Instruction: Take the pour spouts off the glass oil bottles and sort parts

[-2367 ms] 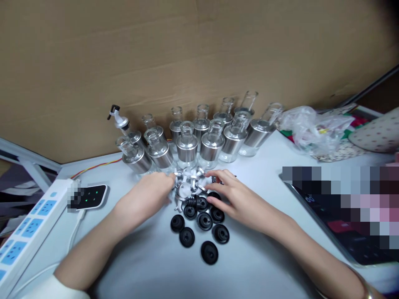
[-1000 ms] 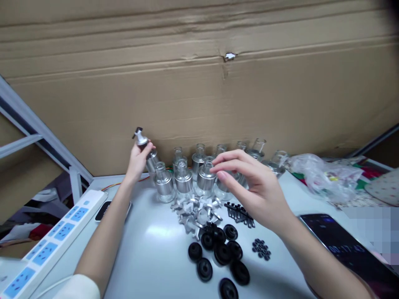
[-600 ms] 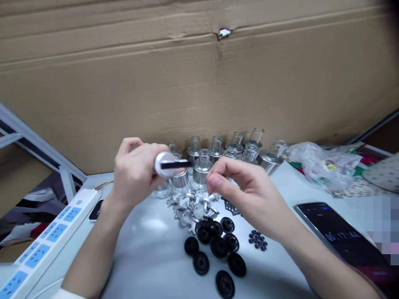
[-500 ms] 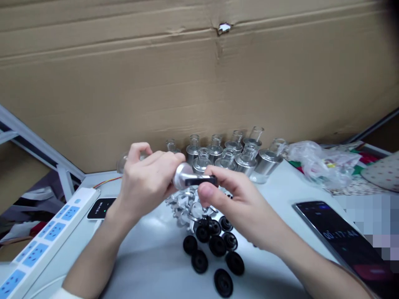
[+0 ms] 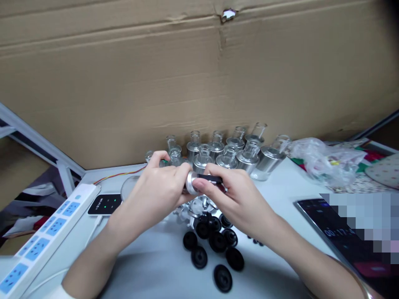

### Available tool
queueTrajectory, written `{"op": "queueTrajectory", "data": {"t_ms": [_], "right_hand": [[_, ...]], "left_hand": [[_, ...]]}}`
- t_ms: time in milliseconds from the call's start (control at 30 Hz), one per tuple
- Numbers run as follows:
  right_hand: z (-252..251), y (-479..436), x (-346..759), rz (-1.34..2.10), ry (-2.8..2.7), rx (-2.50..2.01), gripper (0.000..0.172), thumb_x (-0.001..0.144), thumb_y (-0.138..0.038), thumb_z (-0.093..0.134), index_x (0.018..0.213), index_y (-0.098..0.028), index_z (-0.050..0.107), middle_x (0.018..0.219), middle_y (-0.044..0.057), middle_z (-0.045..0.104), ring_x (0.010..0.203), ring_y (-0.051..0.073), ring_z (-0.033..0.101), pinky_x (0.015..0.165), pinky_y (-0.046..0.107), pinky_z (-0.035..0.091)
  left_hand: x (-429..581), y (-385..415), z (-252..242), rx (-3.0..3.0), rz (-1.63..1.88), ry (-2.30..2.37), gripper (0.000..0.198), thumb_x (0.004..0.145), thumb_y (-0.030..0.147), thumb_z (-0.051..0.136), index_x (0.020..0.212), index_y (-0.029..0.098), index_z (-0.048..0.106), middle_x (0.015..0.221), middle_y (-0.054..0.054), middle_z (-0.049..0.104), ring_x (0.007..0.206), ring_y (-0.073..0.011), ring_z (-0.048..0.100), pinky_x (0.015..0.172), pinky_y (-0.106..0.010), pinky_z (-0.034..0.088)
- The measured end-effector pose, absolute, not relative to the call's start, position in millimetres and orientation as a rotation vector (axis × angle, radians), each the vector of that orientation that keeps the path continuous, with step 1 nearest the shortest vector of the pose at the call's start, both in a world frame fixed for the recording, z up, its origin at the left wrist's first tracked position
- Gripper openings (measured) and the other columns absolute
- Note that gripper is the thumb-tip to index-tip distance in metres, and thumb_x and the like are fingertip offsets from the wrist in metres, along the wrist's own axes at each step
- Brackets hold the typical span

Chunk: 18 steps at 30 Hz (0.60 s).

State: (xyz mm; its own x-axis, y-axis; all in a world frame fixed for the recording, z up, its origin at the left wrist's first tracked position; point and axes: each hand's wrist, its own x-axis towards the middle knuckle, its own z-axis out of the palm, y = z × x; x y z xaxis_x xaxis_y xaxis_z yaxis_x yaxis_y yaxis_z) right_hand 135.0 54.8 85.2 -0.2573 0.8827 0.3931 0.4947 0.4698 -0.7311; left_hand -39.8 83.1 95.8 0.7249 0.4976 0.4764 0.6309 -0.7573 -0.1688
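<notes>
My left hand (image 5: 162, 187) is wrapped around a clear glass bottle (image 5: 128, 187). The bottle lies sideways, with its rounded base showing to the left of the hand. At the bottle's neck end is a silver metal cap (image 5: 191, 182) with a flat black tab (image 5: 209, 179). My right hand (image 5: 235, 191) pinches this cap between thumb and fingers. How far the cap sits on the neck is hidden by my fingers. Below the hands lie a pile of silver metal parts (image 5: 199, 205) and several round black discs (image 5: 199, 256).
Several glass bottles (image 5: 204, 160) stand along the cardboard wall (image 5: 156, 83). A power strip (image 5: 46, 238) and a small black device (image 5: 104, 204) lie at left. At right are a phone (image 5: 336, 236) and a clear plastic bag (image 5: 327, 160).
Both hands have shifted slightly right with the bottle and cap. The bottle's base has swung lower on the left. My right thumb now presses nearer the silver cap.
</notes>
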Motion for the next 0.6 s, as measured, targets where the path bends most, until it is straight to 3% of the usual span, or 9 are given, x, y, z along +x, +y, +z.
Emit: {"op": "queueTrajectory", "data": {"t_ms": [133,233,367,600], "right_hand": [[76.8,59.8,134.1,0.173,-1.951,-1.095,0.041,0.093,-0.042,0.040,0.059,-0.019,0.041,0.050,-0.003,0.042,0.047,0.009,0.036,0.050,0.023,0.026],[68.4,61.0,130.2,0.183,-1.909,-1.099,0.042,0.092,-0.040,0.040,0.056,-0.019,0.041,0.047,-0.003,0.039,0.046,0.008,0.035,0.050,0.023,0.026],[59.9,61.1,122.9,0.526,-1.694,-1.164,0.048,0.091,-0.048,0.039,0.053,-0.019,0.036,0.046,-0.005,0.033,0.044,0.007,0.028,0.048,0.023,0.023],[62.3,63.6,120.4,1.547,-1.318,-1.035,0.055,0.088,-0.060,0.038,0.051,-0.024,0.019,0.040,-0.009,0.016,0.038,0.005,0.014,0.038,0.023,0.019]], "left_hand": [[-38.7,83.2,93.9,-2.693,-0.492,-0.891,0.037,0.097,0.043,0.034,0.079,0.017,0.053,0.062,0.001,0.063,0.050,-0.0118,0.051,0.086,-0.037,0.035],[-39.7,85.7,93.9,-2.701,-0.444,-0.887,0.037,0.096,0.044,0.034,0.078,0.017,0.051,0.061,0.002,0.061,0.050,-0.0112,0.050,0.085,-0.037,0.035],[-40.6,89.4,92.6,-2.684,-0.404,-0.876,0.038,0.097,0.043,0.032,0.077,0.017,0.051,0.059,0.002,0.060,0.050,-0.0113,0.049,0.082,-0.035,0.036],[-40.3,93.5,87.7,-2.674,-0.397,-0.911,0.037,0.096,0.042,0.033,0.076,0.017,0.052,0.060,0.001,0.060,0.048,-0.0125,0.047,0.078,-0.036,0.037]]}}
